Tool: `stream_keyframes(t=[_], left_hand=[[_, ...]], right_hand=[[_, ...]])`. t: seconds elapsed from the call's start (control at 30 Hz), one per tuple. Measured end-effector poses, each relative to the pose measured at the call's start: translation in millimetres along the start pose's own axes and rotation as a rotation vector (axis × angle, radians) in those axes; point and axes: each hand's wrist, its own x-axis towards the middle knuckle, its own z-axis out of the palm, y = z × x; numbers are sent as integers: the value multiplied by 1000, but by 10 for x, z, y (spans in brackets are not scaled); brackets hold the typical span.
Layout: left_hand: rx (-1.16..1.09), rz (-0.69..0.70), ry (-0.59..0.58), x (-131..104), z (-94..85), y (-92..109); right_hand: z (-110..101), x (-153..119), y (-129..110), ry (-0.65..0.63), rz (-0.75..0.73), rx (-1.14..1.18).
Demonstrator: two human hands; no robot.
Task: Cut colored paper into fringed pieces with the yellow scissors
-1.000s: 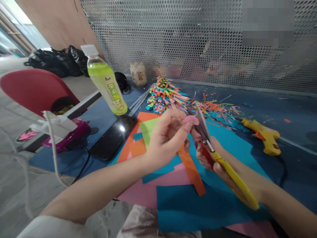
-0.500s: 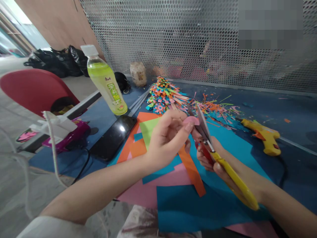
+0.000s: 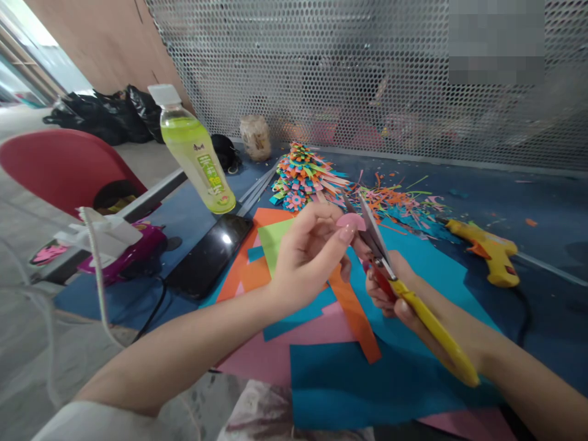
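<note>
Between thumb and fingers, my left hand (image 3: 305, 260) pinches a small rounded piece of pink paper (image 3: 351, 221). My right hand (image 3: 390, 297) is closed on scissors (image 3: 425, 315) with a yellow and a red handle. Their blades stand apart, pointing up just right of the pink piece; whether they touch it I cannot tell. Under both hands lie overlapping sheets of blue paper (image 3: 349, 386), pink paper (image 3: 316, 331) and an orange paper strip (image 3: 356, 318). Behind my hands stands a cone of many-coloured paper strips (image 3: 303, 174).
A yellow glue gun (image 3: 491, 248) lies at the right, near a heap of paper scraps (image 3: 404, 205). At the left are a drink bottle (image 3: 197, 156), a black phone (image 3: 209, 254) and a purple power strip with white plugs (image 3: 133, 248). A perforated metal panel (image 3: 321, 67) borders the back.
My left hand and the pink paper have shifted slightly left. The scissor blades have also moved a little left, still apart. Both grips stay the same.
</note>
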Motion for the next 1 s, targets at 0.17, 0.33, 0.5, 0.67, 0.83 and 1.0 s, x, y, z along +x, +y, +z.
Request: stream_keyframes(t=[0.17,0.33,0.5,0.67,0.83,1.0], left_hand=[[0,14,5,6,-7,-8],[-14,30,1,16,-15,-23],[-23,19,5,15,-26,-28],[-15,29,4,10,-31,-29],[-1,5,-18,-1,-31,-30],[2,-13,-38,-9,-33,-39]], right_hand=[[-19,31,-56,-104,6,-10],[2,57,-123,-120,50,50],[-13,56,-128,-119,59,16],[-16,50,-100,-103,39,-15],[7,53,-67,-102,-7,30],[6,43,-17,-92,-33,51]])
